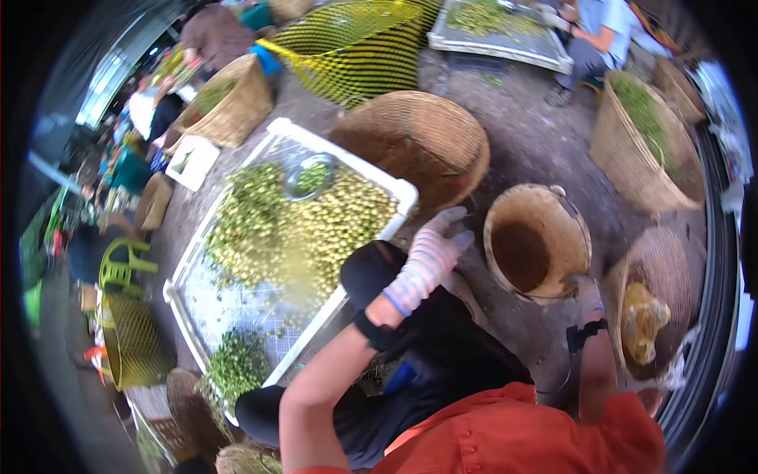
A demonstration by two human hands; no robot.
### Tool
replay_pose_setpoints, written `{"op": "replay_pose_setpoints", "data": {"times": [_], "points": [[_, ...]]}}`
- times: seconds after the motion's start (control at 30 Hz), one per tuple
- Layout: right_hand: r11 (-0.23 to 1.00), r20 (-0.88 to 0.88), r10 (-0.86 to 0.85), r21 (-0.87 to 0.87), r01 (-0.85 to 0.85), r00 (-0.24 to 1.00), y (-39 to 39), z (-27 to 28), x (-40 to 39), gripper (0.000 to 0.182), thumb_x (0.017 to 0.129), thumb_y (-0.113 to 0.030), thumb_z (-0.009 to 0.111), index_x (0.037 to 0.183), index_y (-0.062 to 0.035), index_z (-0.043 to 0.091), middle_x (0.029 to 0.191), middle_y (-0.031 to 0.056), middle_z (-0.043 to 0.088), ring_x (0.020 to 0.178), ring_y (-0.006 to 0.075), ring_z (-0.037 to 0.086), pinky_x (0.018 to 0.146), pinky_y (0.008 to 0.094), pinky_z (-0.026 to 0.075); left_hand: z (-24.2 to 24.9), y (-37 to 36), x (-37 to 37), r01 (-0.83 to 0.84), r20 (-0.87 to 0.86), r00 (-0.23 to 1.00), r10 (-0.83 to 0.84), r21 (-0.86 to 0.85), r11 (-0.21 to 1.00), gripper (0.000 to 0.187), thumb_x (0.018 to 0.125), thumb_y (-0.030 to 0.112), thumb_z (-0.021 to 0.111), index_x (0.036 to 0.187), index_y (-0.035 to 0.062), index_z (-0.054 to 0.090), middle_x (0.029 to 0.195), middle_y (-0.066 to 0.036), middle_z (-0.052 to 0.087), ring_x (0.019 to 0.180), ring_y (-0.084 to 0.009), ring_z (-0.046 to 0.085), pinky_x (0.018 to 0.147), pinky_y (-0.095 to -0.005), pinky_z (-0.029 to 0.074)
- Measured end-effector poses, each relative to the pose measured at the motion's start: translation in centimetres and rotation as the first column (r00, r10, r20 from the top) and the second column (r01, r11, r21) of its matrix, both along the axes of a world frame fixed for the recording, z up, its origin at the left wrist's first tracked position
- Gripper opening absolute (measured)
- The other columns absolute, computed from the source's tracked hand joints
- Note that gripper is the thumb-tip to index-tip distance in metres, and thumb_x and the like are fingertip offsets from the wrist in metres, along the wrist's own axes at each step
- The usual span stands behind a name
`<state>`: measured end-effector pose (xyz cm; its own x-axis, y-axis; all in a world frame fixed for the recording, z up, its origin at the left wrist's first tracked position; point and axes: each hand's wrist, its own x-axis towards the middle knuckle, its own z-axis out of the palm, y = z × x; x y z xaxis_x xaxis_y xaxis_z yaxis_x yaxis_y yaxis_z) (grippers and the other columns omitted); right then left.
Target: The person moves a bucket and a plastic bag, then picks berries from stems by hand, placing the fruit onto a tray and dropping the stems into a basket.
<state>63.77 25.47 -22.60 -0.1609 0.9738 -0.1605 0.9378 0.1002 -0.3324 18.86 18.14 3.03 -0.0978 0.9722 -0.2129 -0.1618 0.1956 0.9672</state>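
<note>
At the centre of the head view I see my left hand, in a pink-and-white striped knit glove, raised with the forearm running up from seven o'clock; its fingers are loosely spread and hold nothing, their tips just beside the near corner of the long white-framed wire-mesh sorting tray. That tray's long axis runs from seven o'clock to one o'clock, and it carries a heap of small yellow-green buds, thickest toward the one o'clock end, with a round metal bowl sitting among them. My right hand, also gloved, reaches out at four o'clock and touches the rim of the round open-mouthed woven basket; I cannot tell how its fingers are set. A dome-shaped brown wicker basket lies at twelve o'clock, just beyond the tray. An orange buttoned sleeve fills the six o'clock edge.
</note>
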Motion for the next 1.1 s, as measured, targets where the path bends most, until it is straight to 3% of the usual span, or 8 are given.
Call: {"op": "replay_pose_setpoints", "data": {"times": [0.13, 0.17, 0.2, 0.3, 0.57, 0.7, 0.8, 1.1], "points": [[0.969, -0.038, 0.230, -0.081, -0.232, 0.973, 0.9, 3.0, -2.9, 0.023, 0.080, -0.011, 0.057, 0.101, -0.0079, 0.066, 0.097, 0.0123, 0.068, 0.089, 0.0254, 0.065, 0.079, 0.0356, 0.051, 4.4, -7.1, -10.0, -0.271, -0.139, 0.950, 0.279, 0.072, 0.960, 0.034, 0.087, 0.002, 0.059, 0.120, -0.0008, 0.055, 0.106, -0.006, 0.061, 0.094, -0.0135, 0.058, 0.078, -0.0251, 0.047], [0.929, -0.452, -0.232, -0.367, 0.057, 0.861, 1.3, 2.5, -3.4, 0.024, 0.082, -0.015, 0.056, 0.102, -0.0071, 0.066, 0.098, 0.0105, 0.069, 0.089, 0.0255, 0.065, 0.079, 0.0352, 0.051, 4.6, -9.5, -12.8, -0.340, -0.162, 0.924, 0.348, 0.072, 0.938, 0.032, 0.087, 0.003, 0.059, 0.119, -0.0003, 0.056, 0.106, -0.007, 0.062, 0.096, -0.0148, 0.060, 0.077, -0.0261, 0.048], [0.684, -0.563, -0.691, -0.712, 0.159, 0.453, 1.6, 2.7, -4.2, 0.026, 0.083, -0.019, 0.055, 0.104, -0.0064, 0.066, 0.099, 0.0086, 0.069, 0.089, 0.0257, 0.065, 0.079, 0.0348, 0.050, 5.3, -12.2, -15.3, -0.413, -0.207, 0.885, 0.417, 0.063, 0.908, 0.032, 0.087, 0.005, 0.059, 0.118, 0.0002, 0.057, 0.106, -0.007, 0.063, 0.096, -0.0160, 0.061, 0.077, -0.0272, 0.049], [0.939, -0.299, -0.332, -0.189, 0.286, 0.895, 3.3, 7.3, -5.1, 0.032, 0.082, -0.028, 0.057, 0.108, -0.0111, 0.063, 0.104, 0.0055, 0.064, 0.093, 0.0235, 0.059, 0.080, 0.0366, 0.048, 7.8, -20.8, -21.8, -0.643, -0.170, 0.740, 0.650, 0.101, 0.759, 0.030, 0.086, 0.013, 0.062, 0.114, 0.0009, 0.059, 0.104, -0.007, 0.064, 0.093, -0.0188, 0.063, 0.077, -0.0313, 0.051], [0.932, -0.832, 0.348, 0.259, -0.252, 0.432, 3.8, 38.6, -25.7, 0.052, 0.093, -0.032, 0.048, 0.134, -0.0019, 0.043, 0.134, 0.0111, 0.046, 0.124, 0.0167, 0.042, 0.103, 0.0289, 0.032, 4.1, -32.2, -34.2, -0.857, 0.243, 0.487, 0.839, -0.050, 0.512, 0.030, 0.085, 0.008, 0.059, 0.114, 0.0027, 0.056, 0.098, -0.013, 0.067, 0.080, -0.0298, 0.066, 0.067, -0.0407, 0.054], [0.700, -0.702, 0.650, 0.405, -0.588, 0.291, -1.5, 47.2, -39.2, 0.065, 0.092, -0.045, 0.048, 0.138, 0.0010, 0.039, 0.124, 0.0104, 0.055, 0.107, 0.0114, 0.052, 0.095, 0.0245, 0.037, -0.2, -30.0, -36.4, -0.768, -0.233, 0.640, 0.732, -0.168, 0.618, 0.033, 0.082, 0.011, 0.062, 0.113, -0.0008, 0.056, 0.090, -0.011, 0.066, 0.070, -0.0234, 0.066, 0.053, -0.0343, 0.053], [0.548, -0.692, 0.717, 0.487, -0.680, 0.082, -6.5, 45.9, -49.2, 0.059, 0.088, -0.041, 0.057, 0.133, -0.0036, 0.048, 0.100, 0.0062, 0.065, 0.072, 0.0083, 0.057, 0.068, 0.0203, 0.044, -2.2, -26.7, -37.2, -0.809, -0.316, 0.587, 0.746, -0.195, 0.555, 0.024, 0.076, 0.013, 0.067, 0.095, -0.0025, 0.064, 0.073, -0.010, 0.064, 0.056, -0.0193, 0.061, 0.046, -0.0312, 0.048], [0.207, -0.934, 0.300, -0.135, -0.969, 0.194, -12.1, 30.9, -60.9, 0.036, 0.090, -0.017, 0.060, 0.121, 0.0012, 0.055, 0.091, 0.0115, 0.068, 0.069, 0.0123, 0.063, 0.067, 0.0252, 0.053, -2.2, -16.0, -41.8, -0.986, -0.273, 0.150, 0.950, 0.023, 0.163, 0.038, 0.077, 0.033, 0.074, 0.086, -0.0030, 0.063, 0.061, -0.009, 0.062, 0.047, -0.0168, 0.056, 0.049, -0.0307, 0.045]]}}
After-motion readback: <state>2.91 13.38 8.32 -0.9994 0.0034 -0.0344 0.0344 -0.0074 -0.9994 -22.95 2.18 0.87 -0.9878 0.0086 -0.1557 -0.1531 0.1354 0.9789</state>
